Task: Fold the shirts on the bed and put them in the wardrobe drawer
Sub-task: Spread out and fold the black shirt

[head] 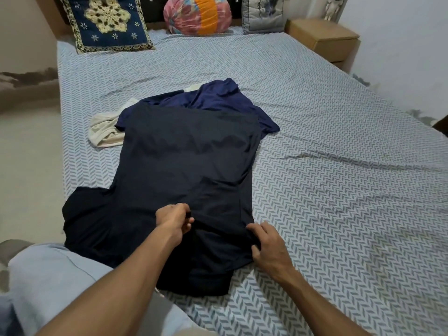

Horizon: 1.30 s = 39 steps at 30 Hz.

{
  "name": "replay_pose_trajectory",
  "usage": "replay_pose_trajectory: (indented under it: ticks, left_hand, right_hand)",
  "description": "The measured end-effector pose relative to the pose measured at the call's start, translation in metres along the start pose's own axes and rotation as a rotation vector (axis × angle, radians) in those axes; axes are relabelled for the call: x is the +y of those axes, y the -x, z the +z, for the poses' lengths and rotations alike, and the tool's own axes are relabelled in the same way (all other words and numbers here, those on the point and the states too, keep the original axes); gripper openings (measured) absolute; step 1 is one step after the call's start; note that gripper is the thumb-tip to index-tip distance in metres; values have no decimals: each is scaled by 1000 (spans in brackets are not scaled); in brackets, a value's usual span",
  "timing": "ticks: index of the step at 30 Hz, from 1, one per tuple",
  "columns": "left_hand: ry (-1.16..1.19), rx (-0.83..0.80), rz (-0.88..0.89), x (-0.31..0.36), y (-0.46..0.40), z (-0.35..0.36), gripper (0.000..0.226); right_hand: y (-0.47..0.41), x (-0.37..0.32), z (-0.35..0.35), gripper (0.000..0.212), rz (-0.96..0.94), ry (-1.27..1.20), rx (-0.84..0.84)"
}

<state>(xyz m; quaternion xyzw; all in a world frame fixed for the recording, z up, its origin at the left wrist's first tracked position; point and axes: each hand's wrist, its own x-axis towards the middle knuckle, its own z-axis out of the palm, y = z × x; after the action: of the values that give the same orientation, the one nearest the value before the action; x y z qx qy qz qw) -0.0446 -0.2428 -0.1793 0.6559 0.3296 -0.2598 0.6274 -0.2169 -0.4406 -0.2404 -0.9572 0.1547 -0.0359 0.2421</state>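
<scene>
A dark navy short-sleeved shirt (184, 170) lies spread flat on the bed (339, 141), which wears a blue-and-white herringbone sheet, and everything else is placed from that shirt. Its collar end points toward the person; its hem reaches away, overlapping a brighter blue shirt (218, 98) just beyond it, and a cream garment (106, 132) peeks out at the far left of its hem.

The left hand (173, 220) has its grip clamped on a pinch of cloth near the neckline, fingers curled round the fabric. The right hand (269, 248) holds the near right edge of the same shirt, fingertips (252, 229) curled onto the cloth by the shoulder (the sleeve on this side seems already turned in, though the dark fabric makes that hard to read). The left sleeve sticks out flat.

This looks like the early folding step: the first shirt is laid out and being taken up at the shoulders. The next move probably calls for bringing the left sleeve over the body, then doubling the shirt lengthwise, keeping the slippery cloth flat.

No wardrobe drawer is in view. A wooden bedside cabinet (324, 40) stands well beyond the shirt to the right, closed, contents hidden. Beyond the shirt, at the headboard, lean a navy embroidered cushion (106, 20) and a pink-and-orange bundle (197, 14).
</scene>
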Motion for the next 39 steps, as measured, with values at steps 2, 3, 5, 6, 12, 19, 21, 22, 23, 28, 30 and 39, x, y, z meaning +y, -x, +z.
replay_pose_trajectory:
  ticks: [2, 3, 5, 6, 12, 19, 21, 22, 23, 28, 30, 39]
  left_hand:
    - [-42, -12, 23, 2, 3, -8, 13]
    - [-93, -18, 36, 0, 3, -13, 13]
    - [-270, -30, 65, -9, 0, -21, 9]
    - [-366, -27, 84, -13, -3, -23, 6]
    - [-924, 118, 502, -4, -9, -15, 64]
    - [-1078, -386, 830, 21, -33, 55, 54]
    - [-1092, -435, 710, 26, -44, 70, 59]
    - [-1089, -431, 649, 29, -51, 75, 60]
    - [-1055, -435, 581, 32, -61, 78, 60]
    - [-736, -675, 285, 56, -92, 87, 39]
    - [-799, -675, 278, 53, -98, 92, 36]
    - [-901, -628, 191, 55, -102, 98, 8]
  right_hand:
    - [3, 4, -1, 38, 1, -10, 18]
    - [5, 7, 0, 33, 6, -6, 9]
    - [8, 8, 0, 28, 12, 28, -34]
    - [7, 9, 1, 27, 3, 49, -48]
    - [-45, 2, -18, 26, 79, -96, -8]
    - [-193, -3, -41, 8, 467, -468, 138]
    - [-237, 5, -42, 13, 558, -576, 158]
    - [-260, 11, -42, 18, 590, -618, 163]
    - [-282, 18, -39, 18, 621, -648, 168]
    - [-378, 72, -15, 15, 745, -735, 219]
    - [-393, 65, -22, 24, 780, -773, 223]
    - [-418, 30, -52, 28, 832, -819, 256]
